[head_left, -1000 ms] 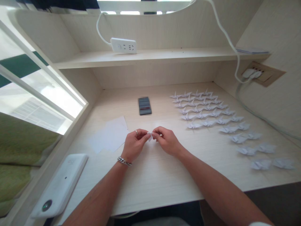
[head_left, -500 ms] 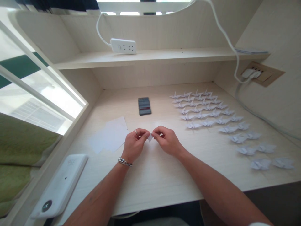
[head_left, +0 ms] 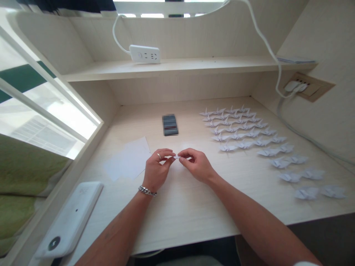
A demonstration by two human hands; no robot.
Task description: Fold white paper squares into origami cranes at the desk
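A small piece of folded white paper (head_left: 176, 157) is pinched between my two hands, just above the desk. My left hand (head_left: 158, 166), with a ring and a chain bracelet, grips its left end between thumb and fingers. On the other end the thumb and forefinger of my right hand (head_left: 196, 165) are closed. Most of the paper is hidden by the fingertips; only a thin sliver shows. Left of my left hand lie flat sheets of white paper (head_left: 127, 159). Several folded paper cranes (head_left: 240, 127) stand in rows to the right of my hands.
A dark, pixelated flat object (head_left: 170, 125) lies beyond my hands. At the front left rests a long white device (head_left: 70, 218) with a round dark button. A power strip (head_left: 144, 54) sits on the shelf (head_left: 188, 66). A white cable (head_left: 257, 29) runs down to the wall socket (head_left: 310, 87).
The folded paper has tilted: its downward-pointing triangle showed before, and now only a thin edge does. The fingers of my left hand have shifted slightly over it.
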